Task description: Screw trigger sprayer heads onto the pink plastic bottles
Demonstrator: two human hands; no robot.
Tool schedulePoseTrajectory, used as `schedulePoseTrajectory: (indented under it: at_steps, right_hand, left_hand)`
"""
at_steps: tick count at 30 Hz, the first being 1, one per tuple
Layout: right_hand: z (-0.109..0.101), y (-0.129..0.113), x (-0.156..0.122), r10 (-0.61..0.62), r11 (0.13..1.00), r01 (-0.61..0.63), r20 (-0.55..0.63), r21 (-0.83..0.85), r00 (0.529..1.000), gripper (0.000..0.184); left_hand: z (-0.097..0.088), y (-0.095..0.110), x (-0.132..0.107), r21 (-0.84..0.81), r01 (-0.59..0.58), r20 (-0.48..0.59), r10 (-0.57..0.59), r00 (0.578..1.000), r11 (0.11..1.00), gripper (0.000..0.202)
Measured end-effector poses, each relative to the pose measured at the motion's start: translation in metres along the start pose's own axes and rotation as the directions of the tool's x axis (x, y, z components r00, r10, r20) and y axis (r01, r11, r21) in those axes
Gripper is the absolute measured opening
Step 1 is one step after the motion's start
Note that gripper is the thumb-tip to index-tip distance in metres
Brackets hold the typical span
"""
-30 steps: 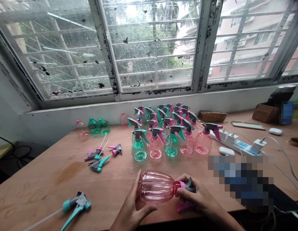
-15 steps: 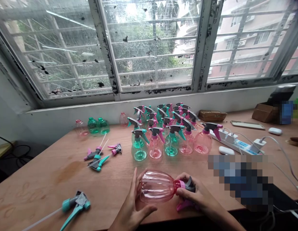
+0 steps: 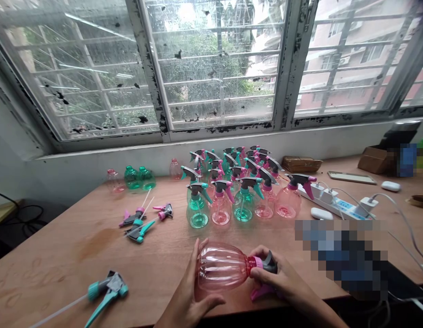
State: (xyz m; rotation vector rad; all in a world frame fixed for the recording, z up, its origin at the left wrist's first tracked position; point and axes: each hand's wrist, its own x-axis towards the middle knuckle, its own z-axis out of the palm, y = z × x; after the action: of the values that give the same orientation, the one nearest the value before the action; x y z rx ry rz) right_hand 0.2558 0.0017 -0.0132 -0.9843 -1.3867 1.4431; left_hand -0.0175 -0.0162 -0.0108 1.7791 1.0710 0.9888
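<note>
A clear pink spray bottle (image 3: 222,266) lies on its side in the air above the table's front part, base to the left. My left hand (image 3: 193,287) cups the base, fingers behind it and thumb beneath. At the neck, my right hand (image 3: 278,275) grips the pink collar (image 3: 255,263) between thumb and fingers. A grey spray head (image 3: 270,263) sticks out past that hand, and its pink trigger (image 3: 262,291) hangs below. Beyond the hands stand several assembled bottles, among them a green one (image 3: 198,214) and a pink one (image 3: 220,212).
A loose teal spray head (image 3: 110,289) with its tube lies front left. Several more spray heads (image 3: 139,230) lie behind it. Headless bottles (image 3: 132,177) stand at the back left. A power strip (image 3: 344,207), white case (image 3: 321,213) and phone (image 3: 351,177) lie to the right.
My left hand has closed in slightly around the bottle's base, its fingers moving right. The bottle has shifted or turned a little; my right hand stays at the neck.
</note>
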Motion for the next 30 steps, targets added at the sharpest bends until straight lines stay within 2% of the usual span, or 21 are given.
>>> schedulePoseTrajectory:
  at_steps: [4, 9, 14, 19, 24, 30]
  right_hand:
    - [-0.001, 0.001, -0.001, -0.003, 1.000, 0.003, 0.000, -0.005, 1.000, 0.040]
    - [0.000, 0.000, -0.003, 0.011, 1.000, -0.011, 0.000, -0.013, 1.000, 0.040]
    - [0.000, -0.001, -0.002, 0.012, 1.000, -0.012, 0.005, -0.021, 1.000, 0.042]
    - [0.000, -0.001, -0.001, 0.013, 0.999, -0.013, -0.003, -0.038, 1.000, 0.042]
    - [-0.001, 0.000, -0.001, 0.009, 0.999, -0.009, -0.010, -0.033, 1.000, 0.043]
    - [-0.002, 0.002, -0.001, 0.012, 0.999, -0.012, 0.008, -0.034, 1.000, 0.043]
  left_hand:
    - [-0.002, 0.001, 0.001, 0.064, -0.020, 0.017, 0.019, 1.000, 0.998, 0.097]
    - [0.001, 0.001, 0.002, 0.103, -0.087, -0.011, 0.089, 0.996, 0.991, 0.079]
    - [0.001, 0.004, -0.001, 0.075, -0.022, -0.023, 0.024, 0.999, 0.997, 0.111]
    - [0.001, 0.009, 0.001, 0.001, 0.006, 0.005, -0.006, 1.000, 1.000, 0.095]
    - [0.004, 0.007, 0.002, -0.058, -0.024, -0.033, 0.022, 0.999, 0.998, 0.079]
    - [0.003, 0.010, 0.000, -0.045, 0.031, -0.030, -0.033, 0.999, 0.998, 0.103]
